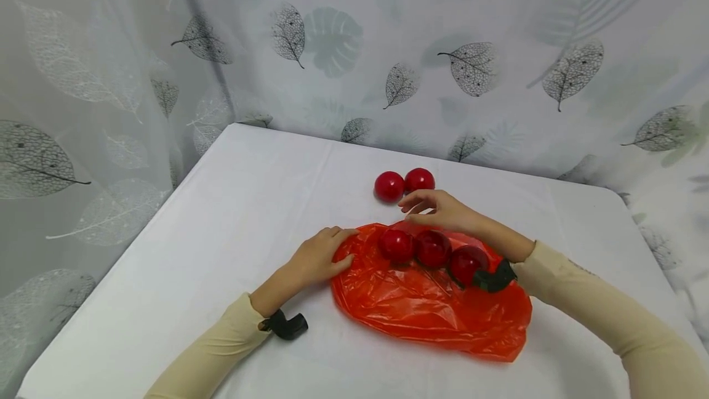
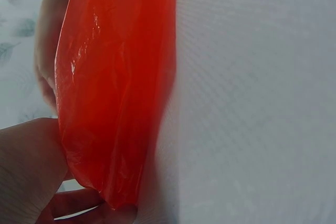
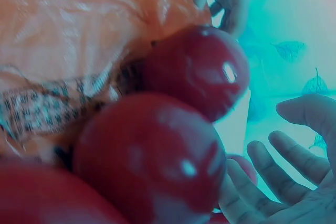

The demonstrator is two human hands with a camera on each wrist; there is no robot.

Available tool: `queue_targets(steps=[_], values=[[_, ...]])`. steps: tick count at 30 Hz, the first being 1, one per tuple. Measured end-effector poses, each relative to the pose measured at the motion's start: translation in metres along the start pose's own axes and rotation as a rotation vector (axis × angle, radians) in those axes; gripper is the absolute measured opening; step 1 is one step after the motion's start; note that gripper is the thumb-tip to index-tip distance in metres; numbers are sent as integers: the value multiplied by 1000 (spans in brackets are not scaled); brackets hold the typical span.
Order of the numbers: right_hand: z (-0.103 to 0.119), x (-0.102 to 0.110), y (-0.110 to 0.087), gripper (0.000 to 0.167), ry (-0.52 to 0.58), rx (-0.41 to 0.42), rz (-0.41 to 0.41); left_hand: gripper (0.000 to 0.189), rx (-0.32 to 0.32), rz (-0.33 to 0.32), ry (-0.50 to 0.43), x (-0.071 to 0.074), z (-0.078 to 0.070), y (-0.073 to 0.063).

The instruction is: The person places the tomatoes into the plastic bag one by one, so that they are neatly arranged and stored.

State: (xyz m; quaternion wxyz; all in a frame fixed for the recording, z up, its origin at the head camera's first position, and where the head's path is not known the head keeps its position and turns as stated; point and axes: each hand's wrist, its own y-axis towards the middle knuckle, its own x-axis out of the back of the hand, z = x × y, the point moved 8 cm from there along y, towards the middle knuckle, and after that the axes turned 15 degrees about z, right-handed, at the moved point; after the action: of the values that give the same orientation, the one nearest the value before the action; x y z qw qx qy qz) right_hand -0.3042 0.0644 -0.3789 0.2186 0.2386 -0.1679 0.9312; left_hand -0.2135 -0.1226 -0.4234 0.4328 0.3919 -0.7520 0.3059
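Note:
An orange-red plastic bag (image 1: 421,313) lies on the white table, and three glossy red round fruits (image 1: 434,249) sit in a row on or in it; I cannot tell which. My left hand (image 1: 318,255) grips the bag's left edge. In the left wrist view, the thumb and fingers close around the bag's plastic (image 2: 115,87). Over the bag's far edge hovers my right hand (image 1: 445,211), its fingers loosely spread and nothing held. The right wrist view has its fingers (image 3: 286,184) beside the large red fruit (image 3: 152,161); contact is unclear. Dark printing marks the bag there.
Two more red fruits (image 1: 389,186) lie side by side on the table (image 1: 277,202), beyond the bag and close to my right hand. A leaf-patterned curtain (image 1: 354,48) hangs behind the table. Each wrist carries a small black device (image 1: 288,326).

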Motion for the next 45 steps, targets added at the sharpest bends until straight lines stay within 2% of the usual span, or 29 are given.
queue_targets(steps=[6,11,17,23,31,34,37,45], values=[[-4,23,0,33,-33,-34,-98,45,1,-11,-3,2,0,-2],[-11,39,-3,33,-31,-70,-138,45,0,-9,-2,2,0,-1],[-20,50,-5,33,-44,-73,-166,45,-10,-13,-5,2,-2,0],[-30,59,-4,32,-88,-102,-232,44,-6,-13,1,2,-2,0],[-33,66,0,30,-138,-110,-299,45,1,-7,2,1,-2,2],[-25,66,0,31,-134,-104,-302,45,-2,-9,-2,1,-1,1],[-25,67,2,31,-129,-104,-294,45,1,-9,5,-2,0,2],[-45,70,11,35,-129,-152,-267,45,-3,-2,4,-2,1,1]])
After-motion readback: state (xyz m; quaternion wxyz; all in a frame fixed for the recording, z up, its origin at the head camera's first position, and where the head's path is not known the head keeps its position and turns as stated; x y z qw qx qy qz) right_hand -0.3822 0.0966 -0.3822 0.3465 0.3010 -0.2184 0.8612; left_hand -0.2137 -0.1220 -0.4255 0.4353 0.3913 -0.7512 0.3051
